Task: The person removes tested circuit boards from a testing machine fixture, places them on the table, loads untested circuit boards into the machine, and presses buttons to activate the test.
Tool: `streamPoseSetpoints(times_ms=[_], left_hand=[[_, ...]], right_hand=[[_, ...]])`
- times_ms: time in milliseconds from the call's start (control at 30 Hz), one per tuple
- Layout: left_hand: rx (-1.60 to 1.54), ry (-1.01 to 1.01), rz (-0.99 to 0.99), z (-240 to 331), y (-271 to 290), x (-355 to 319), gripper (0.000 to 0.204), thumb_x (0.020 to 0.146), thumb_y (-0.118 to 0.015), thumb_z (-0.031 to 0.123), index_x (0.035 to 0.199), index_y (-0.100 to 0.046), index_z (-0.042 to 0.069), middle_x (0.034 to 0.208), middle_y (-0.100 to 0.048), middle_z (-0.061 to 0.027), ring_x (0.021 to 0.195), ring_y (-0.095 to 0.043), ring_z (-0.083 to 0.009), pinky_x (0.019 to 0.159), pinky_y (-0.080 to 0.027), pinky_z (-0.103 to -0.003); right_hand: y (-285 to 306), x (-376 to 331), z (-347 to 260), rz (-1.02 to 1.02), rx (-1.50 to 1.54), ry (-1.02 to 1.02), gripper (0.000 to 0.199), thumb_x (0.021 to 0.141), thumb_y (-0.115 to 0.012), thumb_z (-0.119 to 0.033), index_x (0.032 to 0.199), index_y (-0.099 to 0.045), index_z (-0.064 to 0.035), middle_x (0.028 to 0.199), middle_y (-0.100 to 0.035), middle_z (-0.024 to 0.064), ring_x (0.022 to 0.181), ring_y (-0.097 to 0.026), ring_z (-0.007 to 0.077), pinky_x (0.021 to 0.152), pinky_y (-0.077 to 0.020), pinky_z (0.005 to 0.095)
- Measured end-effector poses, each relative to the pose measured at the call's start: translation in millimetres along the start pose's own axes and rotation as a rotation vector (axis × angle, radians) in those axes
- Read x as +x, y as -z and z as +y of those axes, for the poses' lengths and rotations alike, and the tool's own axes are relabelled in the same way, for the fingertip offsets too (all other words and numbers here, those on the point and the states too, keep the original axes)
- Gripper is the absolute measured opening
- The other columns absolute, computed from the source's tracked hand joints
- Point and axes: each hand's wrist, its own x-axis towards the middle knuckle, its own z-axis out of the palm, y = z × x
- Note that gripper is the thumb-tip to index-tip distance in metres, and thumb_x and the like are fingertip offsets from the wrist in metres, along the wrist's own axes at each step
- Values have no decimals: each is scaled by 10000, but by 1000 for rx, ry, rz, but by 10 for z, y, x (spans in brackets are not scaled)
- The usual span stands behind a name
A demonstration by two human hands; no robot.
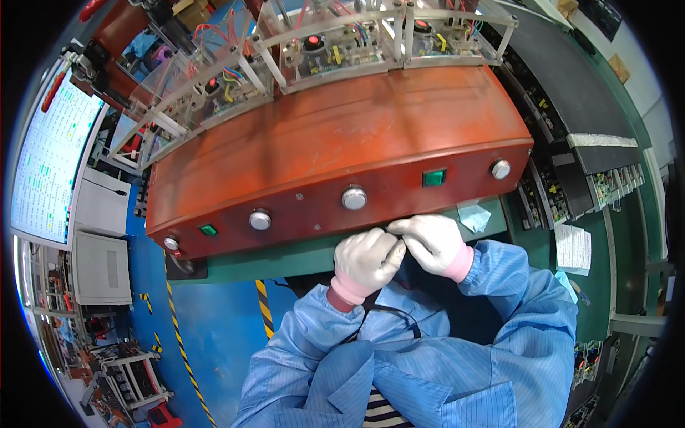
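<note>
Presently both gloved hands meet at the front lip of the red cabinet (pixel 335 135), just under its button row. The left hand (pixel 365 260) is curled, fingers pressed together, thumb toward the right hand (pixel 432 242), whose fingers are likewise closed and touching the left. Something small appears pinched between the fingertips, at the cabinet's lower edge above the green bench (pixel 285 258); it is hidden by the gloves and I cannot tell what it is. A black cable (pixel 399 314) loops over the blue coat below the wrists; whether it runs up to the hands is not visible.

Judgement: the step in hand is fine fingertip work on a small part held close to the chest. The next move would call for a steady two-handed pinch and a clear view of the part, which the cabinet's overhang now partly blocks.

Labels and signs:
- Two green square lamps (pixel 434 177) and three round silver buttons (pixel 354 197) along the cabinet front.
- A pale blue slip (pixel 474 217) on the bench right of the hands.
- White printed sheets (pixel 573 248) at the right, beside dark trays.
- A screen (pixel 50 164) with a coloured table at far left, above grey boxes (pixel 103 267).
- Yellow-black hazard tape (pixel 265 308) on the blue floor.
- Clear fixtures (pixel 342 43) with red knobs stand behind the cabinet.
</note>
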Motion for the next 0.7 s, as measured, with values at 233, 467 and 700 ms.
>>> streamPoseSetpoints(times_ms=[233, 467, 700], left_hand=[[-27, 37, 65, 2, -4, -36, 134, 831, -723, 212, 786, -690, 89, 743, -634, -55, 579, -563, -287, 564, -465, -383], [-174, 233, -3, 13, 22, 4, 105, 829, -723, 222, 843, -736, 118, 773, -659, -50, 608, -589, -307, 580, -472, -395], [-107, 107, 137, -11, -45, 131, 111, 840, -718, 194, 795, -741, 96, 728, -658, -45, 574, -580, -288, 562, -476, -371]], right_hand=[[54, 90, -209, 65, 31, 68, 258, 850, -648, -26, 1098, -719, -33, 1040, -741, 134, 839, -694, 288, 800, -581, 376], [764, 548, -1019, -334, 260, 521, 153, 829, -651, 3, 955, -688, -77, 987, -716, 115, 777, -652, 197, 708, -560, 366], [720, 473, -1031, -353, 298, 421, 137, 838, -646, -18, 949, -675, -93, 978, -708, 105, 762, -645, 188, 705, -551, 357]])
